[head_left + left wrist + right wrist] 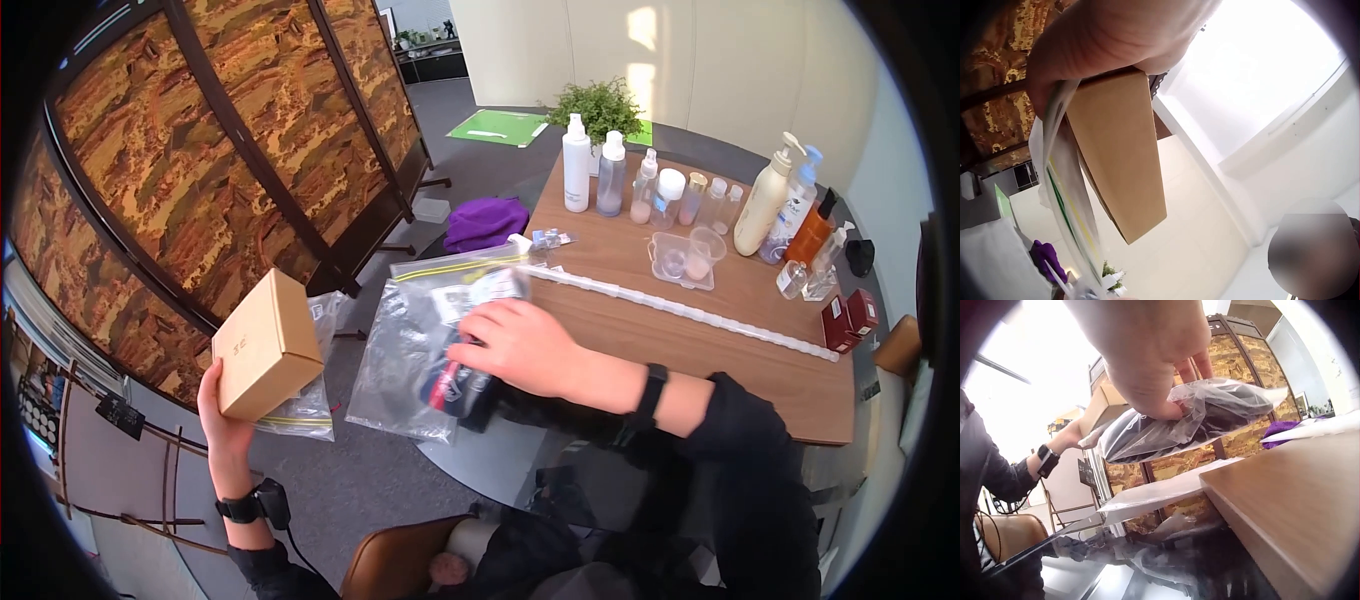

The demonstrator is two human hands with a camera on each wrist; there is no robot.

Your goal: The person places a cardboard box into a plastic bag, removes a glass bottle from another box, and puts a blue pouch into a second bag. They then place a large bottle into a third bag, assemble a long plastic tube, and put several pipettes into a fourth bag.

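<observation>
The left hand (228,425) grips a brown cardboard box (262,345) together with a clear zip bag (318,395) behind it, left of the table. Over the table's left edge, the right hand (525,345) pinches a clear plastic package (1210,415) with dark contents, which show a red stripe in the head view. A large zip bag (385,370) with a yellow seal lies beneath that package, reaching past the table edge. In the left wrist view, the box (1119,150) and the bag's yellow and green seal (1069,209) hang from the same hand.
Bottles (576,165), pump dispensers (765,205), a clear case (683,262) and dark red boxes (850,318) stand on the wooden table (620,350). A long white strip (680,312) crosses it. Purple cloth (487,223) lies beyond, and a patterned screen (240,120) stands at the left.
</observation>
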